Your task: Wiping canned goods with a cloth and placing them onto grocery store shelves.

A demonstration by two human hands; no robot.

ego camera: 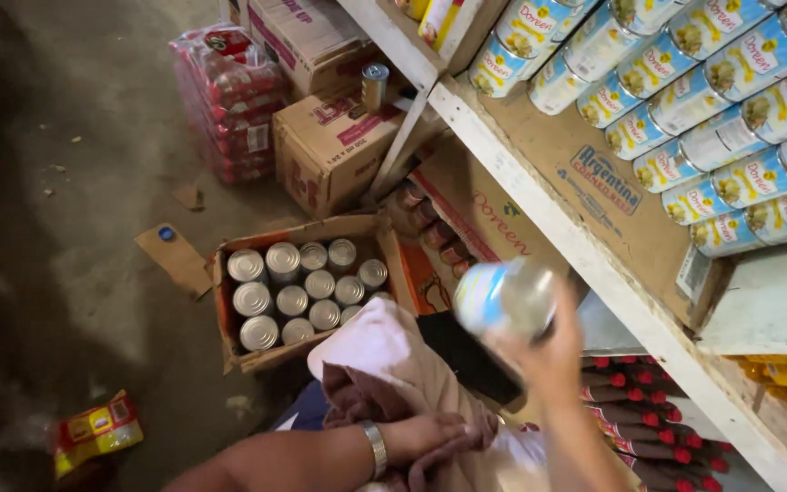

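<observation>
My right hand [546,357] is raised and grips a blurred tin can [505,297] with a light blue label and a silver end, just below the white shelf edge [539,205]. My left hand [423,435], a metal watch on its wrist, rests on a pink-brown cloth [384,360] over my lap. Stacked cans with blue and white labels [712,100] lie on their sides on the shelf at upper right. An open cardboard box [229,314] on the floor holds several upright silver-topped cans [293,296].
Closed cartons [325,150] and a shrink-wrapped pack of red cans [225,96] stand on the floor behind. A single can [374,84] sits atop a carton. A yellow packet [97,428] lies lower left. Red-capped bottles [639,410] fill the bottom shelf.
</observation>
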